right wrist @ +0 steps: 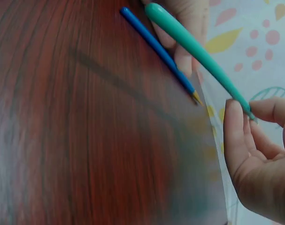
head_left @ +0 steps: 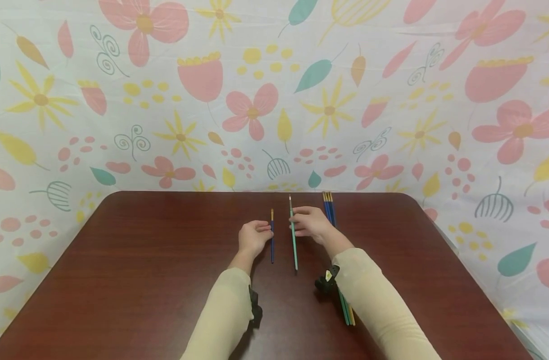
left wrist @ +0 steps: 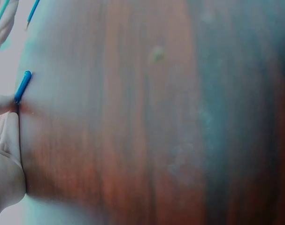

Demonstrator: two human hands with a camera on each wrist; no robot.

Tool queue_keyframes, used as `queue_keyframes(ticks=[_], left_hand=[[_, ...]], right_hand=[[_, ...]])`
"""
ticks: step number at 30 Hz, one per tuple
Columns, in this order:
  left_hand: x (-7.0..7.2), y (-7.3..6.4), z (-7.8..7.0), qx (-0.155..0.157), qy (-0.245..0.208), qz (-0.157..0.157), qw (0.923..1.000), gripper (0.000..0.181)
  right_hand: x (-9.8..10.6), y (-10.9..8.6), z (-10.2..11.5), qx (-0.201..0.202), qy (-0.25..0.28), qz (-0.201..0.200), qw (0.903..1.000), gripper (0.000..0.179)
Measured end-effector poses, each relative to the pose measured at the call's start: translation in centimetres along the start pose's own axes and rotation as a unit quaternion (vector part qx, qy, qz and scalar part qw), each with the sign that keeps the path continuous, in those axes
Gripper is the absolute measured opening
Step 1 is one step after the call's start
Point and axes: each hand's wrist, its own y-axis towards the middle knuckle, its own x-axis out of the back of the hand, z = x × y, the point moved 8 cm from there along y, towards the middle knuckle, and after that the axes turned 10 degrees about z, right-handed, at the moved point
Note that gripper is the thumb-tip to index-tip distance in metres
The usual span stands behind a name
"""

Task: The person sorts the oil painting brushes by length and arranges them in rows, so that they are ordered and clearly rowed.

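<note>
Near the middle of the table, my left hand (head_left: 252, 237) has its thumb and fingers at a short blue paintbrush (head_left: 272, 251), which lies bristles away from me. In the left wrist view, the blue handle end (left wrist: 23, 86) sticks out past the thumb. My right hand (head_left: 316, 224) pinches a light green paintbrush (head_left: 294, 250) near its bristle end. The right wrist view shows that green handle (right wrist: 198, 54) raised off the table, casting a shadow, with the blue brush (right wrist: 154, 44) beyond it.
Right of the green brush lies a bundle of several paintbrushes (head_left: 330, 212), blue, green and yellow handles showing, partly under the right forearm. The dark wooden table (head_left: 143, 280) ends at a flower-patterned cloth (head_left: 256, 65).
</note>
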Motion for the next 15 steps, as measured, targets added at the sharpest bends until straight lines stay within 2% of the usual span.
queue_keyframes(ticks=[10, 15], left_hand=[[0.1, 0.0, 0.1, -0.004, -0.005, -0.001, 1.0, 0.029], [0.1, 0.0, 0.0, -0.009, -0.002, 0.0, 1.0, 0.029]], right_hand=[[1.6, -1.7, 0.0, 0.045, -0.015, 0.055, 0.9973, 0.053], [2.5, -2.6, -0.2, 0.055, 0.001, 0.058, 0.9968, 0.052]])
